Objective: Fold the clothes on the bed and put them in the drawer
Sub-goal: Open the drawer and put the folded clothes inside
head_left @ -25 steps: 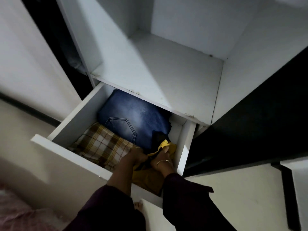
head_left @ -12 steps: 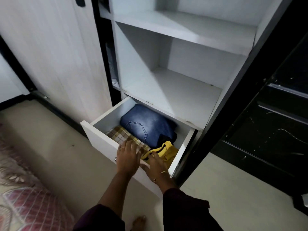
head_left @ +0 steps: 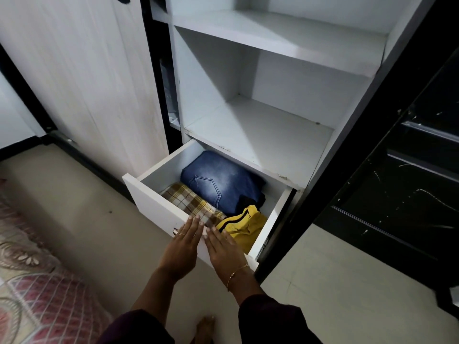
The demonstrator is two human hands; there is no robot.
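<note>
The white drawer (head_left: pixel 151 202) at the bottom of the wardrobe stands pulled out. Inside lie folded blue jeans (head_left: pixel 221 180) at the back, a brown-and-cream checked garment (head_left: pixel 188 201) at the front left and a yellow garment with a black stripe (head_left: pixel 244 227) at the front right. My left hand (head_left: pixel 185 245) and my right hand (head_left: pixel 223 248) lie flat with straight fingers on the drawer's front panel, side by side, fingertips at its top edge. Neither hand holds anything.
White shelves (head_left: pixel 260 135) sit above the drawer. A pale wardrobe door (head_left: pixel 82 78) stands to the left and a black glossy panel (head_left: pixel 407 184) to the right. The patterned bed (head_left: pixel 32 281) is at lower left. A bare foot (head_left: pixel 205 327) rests on the beige floor.
Both hands came out of the drawer, leaving the yellow garment inside, and now press flat on the front panel. The view has pulled back and up.
</note>
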